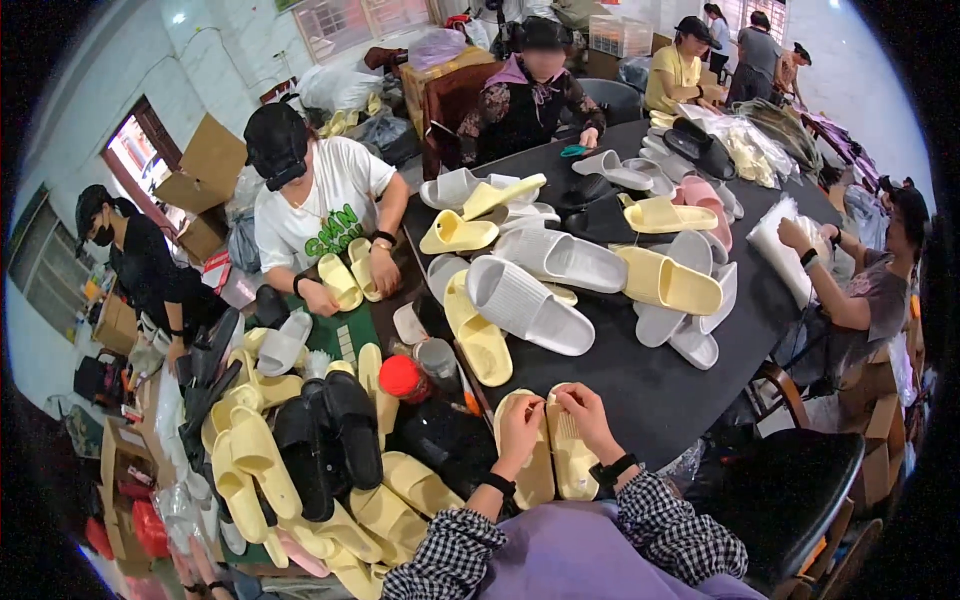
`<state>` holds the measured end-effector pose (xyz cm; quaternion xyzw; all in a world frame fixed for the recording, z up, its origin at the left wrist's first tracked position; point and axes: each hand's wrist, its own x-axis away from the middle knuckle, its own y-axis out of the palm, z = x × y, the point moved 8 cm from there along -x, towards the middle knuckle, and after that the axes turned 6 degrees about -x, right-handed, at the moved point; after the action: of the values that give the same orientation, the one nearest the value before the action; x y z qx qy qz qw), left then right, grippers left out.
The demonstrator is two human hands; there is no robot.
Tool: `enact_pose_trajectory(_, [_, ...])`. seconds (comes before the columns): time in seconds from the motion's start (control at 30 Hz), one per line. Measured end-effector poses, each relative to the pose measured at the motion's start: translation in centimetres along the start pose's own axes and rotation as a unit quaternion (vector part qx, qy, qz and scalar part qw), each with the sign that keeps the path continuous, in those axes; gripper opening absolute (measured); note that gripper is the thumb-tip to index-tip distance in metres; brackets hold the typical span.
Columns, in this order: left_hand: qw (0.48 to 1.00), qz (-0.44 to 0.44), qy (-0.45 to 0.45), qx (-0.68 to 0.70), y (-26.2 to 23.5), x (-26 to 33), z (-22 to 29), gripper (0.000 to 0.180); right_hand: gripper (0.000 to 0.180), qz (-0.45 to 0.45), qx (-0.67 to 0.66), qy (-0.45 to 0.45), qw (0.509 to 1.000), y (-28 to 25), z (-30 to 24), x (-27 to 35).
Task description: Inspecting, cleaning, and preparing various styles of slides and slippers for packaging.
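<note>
A pair of pale yellow slippers, one left (533,478) and one right (573,468), lies side by side at the table's near edge, in front of my body. Over the upper part of the left slipper is my left hand (520,422), its fingers drawn together. My right hand (584,410) hovers above the right slipper with thumb and fingers pinched. The fingertips of both hands almost meet between the slippers. Anything held there is too small to make out. Black bands circle both wrists, below which are checked sleeves.
Grey, yellow, pink and black slippers pile up on the black table (640,395). A red-lidded jar (402,378) and a grey-lidded jar (437,362) stand left of my hands. More slippers (255,450) heap at the left. Several people work around; one holds yellow slippers (340,284).
</note>
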<state>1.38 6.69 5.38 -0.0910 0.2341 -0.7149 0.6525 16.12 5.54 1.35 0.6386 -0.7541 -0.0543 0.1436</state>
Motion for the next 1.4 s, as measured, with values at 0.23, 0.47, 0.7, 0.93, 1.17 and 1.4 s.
enact_pose_trajectory(0.23, [0.997, -0.042, 0.033, -0.06, 0.7, -0.5, -0.1, 0.017, 0.015, -0.026, 0.05, -0.013, 0.998, 0.5, -1.4, 0.1])
enact_pose_trajectory(0.47, [0.993, -0.008, 0.041, -0.114, 0.6, 0.4, -2.1, 0.033, 0.015, 0.023, 0.021, -0.009, 0.999, -0.4, -0.8, -0.5])
enact_pose_trajectory(0.7, [0.973, -0.017, 0.167, -0.157, 0.1, 0.0, 1.8, 0.038, 0.012, 0.059, -0.005, -0.018, 0.998, -1.6, -2.8, -1.1])
enact_pose_trajectory(0.93, [0.986, -0.041, 0.094, -0.128, 1.3, 0.4, -2.1, 0.049, 0.01, 0.069, -0.003, 0.016, 0.997, -2.8, -0.9, -1.4])
enact_pose_trajectory(1.17, [0.993, -0.024, 0.068, -0.092, 1.2, 1.4, 0.1, 0.059, 0.015, 0.08, -0.069, 0.0, 0.994, -4.5, -2.1, -1.0])
enact_pose_trajectory(1.4, [0.956, -0.106, 0.151, -0.227, 2.2, 4.2, 1.3, 0.062, 0.025, 0.214, -0.257, -0.116, 0.935, -15.3, -7.1, -0.5])
